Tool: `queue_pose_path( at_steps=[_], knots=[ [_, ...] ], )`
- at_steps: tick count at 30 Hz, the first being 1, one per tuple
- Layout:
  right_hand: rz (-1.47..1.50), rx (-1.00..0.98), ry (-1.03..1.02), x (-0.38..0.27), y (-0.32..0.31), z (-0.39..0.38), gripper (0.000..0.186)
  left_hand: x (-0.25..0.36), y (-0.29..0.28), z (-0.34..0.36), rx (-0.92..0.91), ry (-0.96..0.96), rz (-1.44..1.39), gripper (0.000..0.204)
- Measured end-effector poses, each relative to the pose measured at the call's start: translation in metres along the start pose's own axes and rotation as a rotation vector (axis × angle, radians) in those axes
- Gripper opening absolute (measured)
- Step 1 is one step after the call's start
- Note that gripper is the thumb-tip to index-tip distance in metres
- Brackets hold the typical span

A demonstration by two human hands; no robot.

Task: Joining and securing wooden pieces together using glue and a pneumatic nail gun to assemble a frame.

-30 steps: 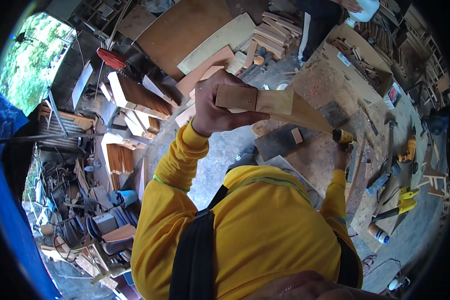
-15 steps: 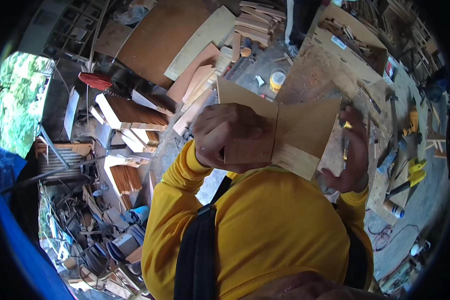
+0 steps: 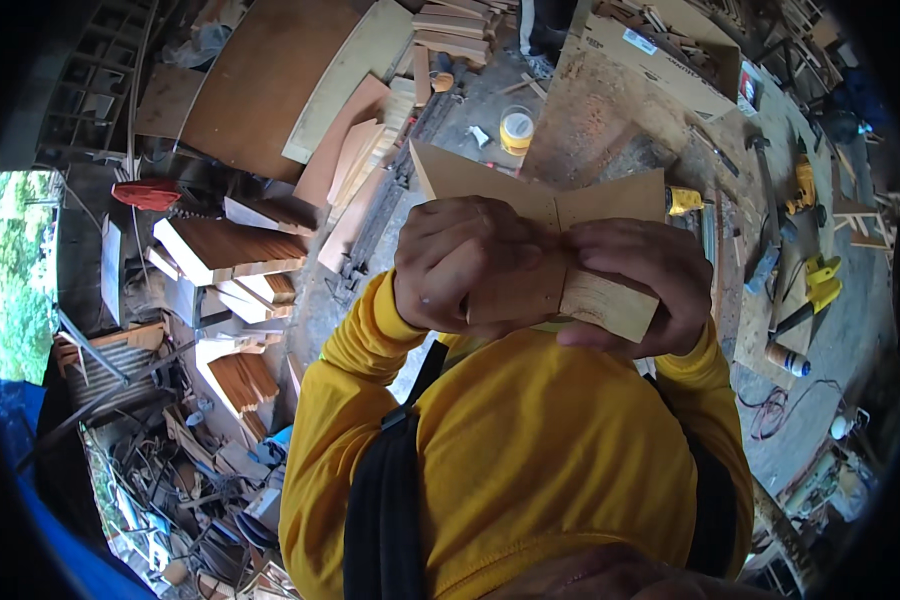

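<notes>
In front of my chest I hold a wooden assembly (image 3: 612, 200) of pale flat boards that flare outward from a narrow middle seam. Small dark dots, perhaps nail heads or holes, show along the seam. My left hand (image 3: 460, 262) is wrapped round its left side, knuckles up. On the other side my right hand (image 3: 652, 282) grips the board, its fingers across the top near the seam and its thumb underneath. The two hands are close together at the middle, and they cover much of the piece.
To the right, a worktable (image 3: 595, 110) bears a cardboard box (image 3: 670, 75) of wood scraps, a hammer (image 3: 767, 190) and a yellow-handled tool (image 3: 822, 284). Beyond the piece stands a yellow-and-white tub (image 3: 516, 132). Stacked cut boards (image 3: 240, 245) and piled scrap (image 3: 185, 490) lie at left.
My right hand, open and apart from the wood before, has moved left and closed on the assembly. My left hand keeps its hold. The whole view has shifted a little.
</notes>
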State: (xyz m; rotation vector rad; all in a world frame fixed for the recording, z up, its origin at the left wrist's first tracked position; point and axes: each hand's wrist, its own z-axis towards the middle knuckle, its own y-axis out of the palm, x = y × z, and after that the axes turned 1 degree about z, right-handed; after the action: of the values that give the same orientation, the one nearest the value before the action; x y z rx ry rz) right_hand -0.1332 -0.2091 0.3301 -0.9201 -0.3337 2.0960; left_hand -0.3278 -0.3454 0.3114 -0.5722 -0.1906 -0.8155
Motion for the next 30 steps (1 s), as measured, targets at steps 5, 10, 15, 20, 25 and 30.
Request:
queue_pose_path(
  at_steps=[5, 10, 15, 20, 25, 30],
  knots=[
    [0.013, -0.014, 0.03, 0.002, 0.001, 0.003, 0.067, -0.003, 0.004, -0.001, 0.026, -0.014, 0.012, 0.039],
    [0.01, -0.001, 0.062, 0.003, 0.005, -0.003, 0.07, -0.003, 0.006, -0.004, 0.05, -0.027, 0.001, 0.041],
    [0.027, 0.232, 0.078, 0.0, 0.008, -0.006, 0.071, -0.004, 0.003, -0.01, 0.05, -0.017, 0.01, 0.04],
    [0.399, 0.482, 0.286, 0.021, -0.021, -0.157, 0.071, 0.0, -0.012, -0.013, 0.007, 0.072, -0.016, 0.029],
    [1.515, 0.886, 1.408, -0.032, 0.015, -0.087, 0.058, 0.004, 0.018, -0.016, 0.096, 0.214, 0.243, 0.02],
    [1.485, 0.837, 1.359, -0.029, 0.035, -0.073, 0.045, -0.022, 0.048, -0.038, -0.013, 0.396, 0.208, 0.019]
  ],
)
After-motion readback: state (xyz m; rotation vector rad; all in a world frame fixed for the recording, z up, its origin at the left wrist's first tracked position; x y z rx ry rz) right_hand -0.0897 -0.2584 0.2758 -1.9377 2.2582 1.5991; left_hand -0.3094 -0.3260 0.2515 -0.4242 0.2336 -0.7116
